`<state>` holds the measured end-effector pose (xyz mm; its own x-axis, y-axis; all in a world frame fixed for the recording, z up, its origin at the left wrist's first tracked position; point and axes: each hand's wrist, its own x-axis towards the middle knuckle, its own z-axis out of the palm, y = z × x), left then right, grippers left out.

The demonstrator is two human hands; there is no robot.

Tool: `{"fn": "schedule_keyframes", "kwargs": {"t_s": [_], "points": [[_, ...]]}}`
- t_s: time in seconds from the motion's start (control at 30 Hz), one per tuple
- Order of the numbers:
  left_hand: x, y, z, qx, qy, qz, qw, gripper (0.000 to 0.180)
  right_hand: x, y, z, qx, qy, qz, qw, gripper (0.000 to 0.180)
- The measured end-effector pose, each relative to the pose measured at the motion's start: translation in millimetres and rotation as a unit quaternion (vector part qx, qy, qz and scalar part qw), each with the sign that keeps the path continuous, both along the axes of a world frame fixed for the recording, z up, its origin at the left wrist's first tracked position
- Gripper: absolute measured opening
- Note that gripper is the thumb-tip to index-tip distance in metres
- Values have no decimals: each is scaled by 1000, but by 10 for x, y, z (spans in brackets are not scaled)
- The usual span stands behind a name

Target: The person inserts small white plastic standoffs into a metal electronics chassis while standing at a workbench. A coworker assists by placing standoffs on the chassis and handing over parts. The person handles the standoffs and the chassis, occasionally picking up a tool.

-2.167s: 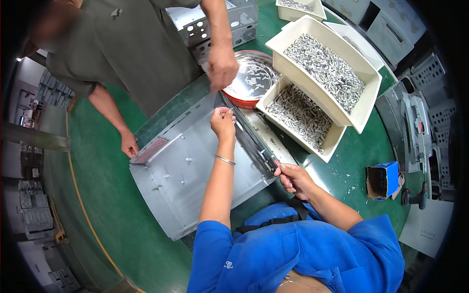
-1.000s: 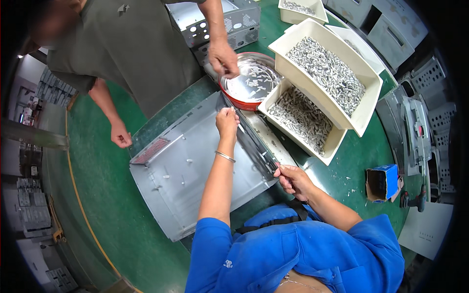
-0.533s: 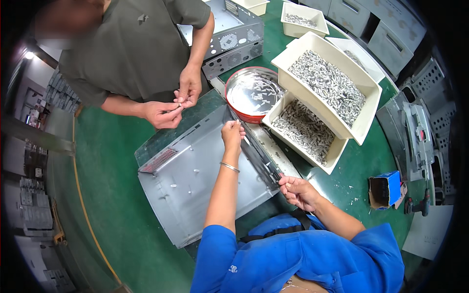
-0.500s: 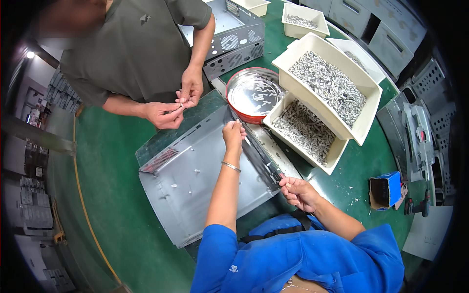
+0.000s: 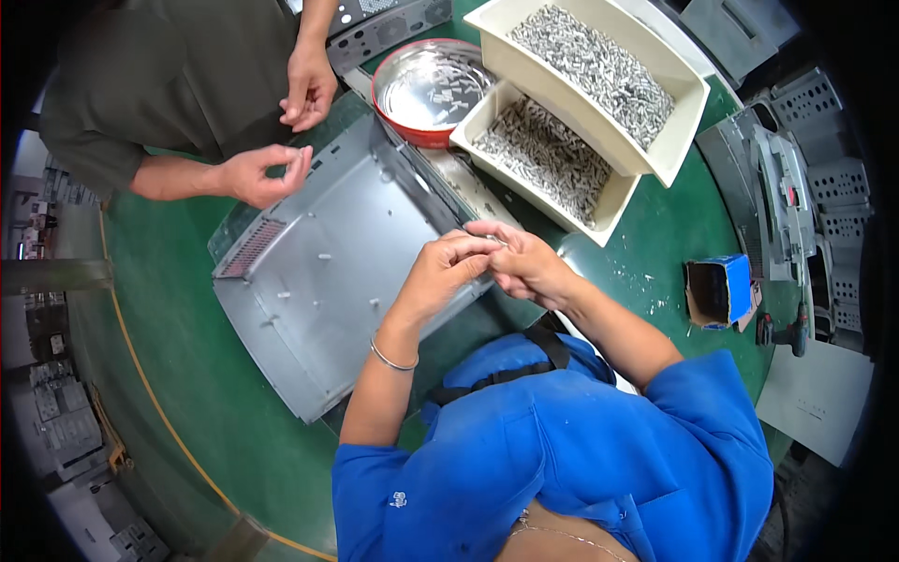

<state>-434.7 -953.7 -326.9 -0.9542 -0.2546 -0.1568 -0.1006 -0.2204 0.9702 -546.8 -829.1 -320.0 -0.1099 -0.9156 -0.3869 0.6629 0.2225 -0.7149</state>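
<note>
Meeting over the near edge of the flat grey sheet-metal panel (image 5: 328, 281): left hand (image 5: 440, 276) and right hand (image 5: 524, 265), fingertips pinched together, apparently on a small fastener too small to confirm. Lying on the green surface (image 5: 187, 393), within reach of cream plastic bins of small metal parts (image 5: 548, 155). Co-worker's hands (image 5: 272, 173) hovering opposite, beside round red-rimmed metal bowl (image 5: 431, 89).

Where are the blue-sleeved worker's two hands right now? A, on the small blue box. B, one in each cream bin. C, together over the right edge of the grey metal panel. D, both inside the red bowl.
C: the left hand and right hand meet fingertip to fingertip above the edge of the grey metal panel, away from the red bowl.
</note>
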Motion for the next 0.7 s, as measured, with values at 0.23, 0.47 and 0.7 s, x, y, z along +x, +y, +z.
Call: {"fn": "schedule_keyframes", "kwargs": {"t_s": [0.23, 0.47, 0.7], "points": [[276, 119, -45, 38, -16, 115, 992, 8, 160, -84, -85, -2, -56, 42, 997, 50], [654, -98, -326, -201, -133, 22, 970, 6, 75, 117, -220, 64, -109, -39, 991, 19], [657, -80, -403, -212, -155, -49, 964, 8, 80, 212, -247, 118, -114, -48, 985, 13]]}}
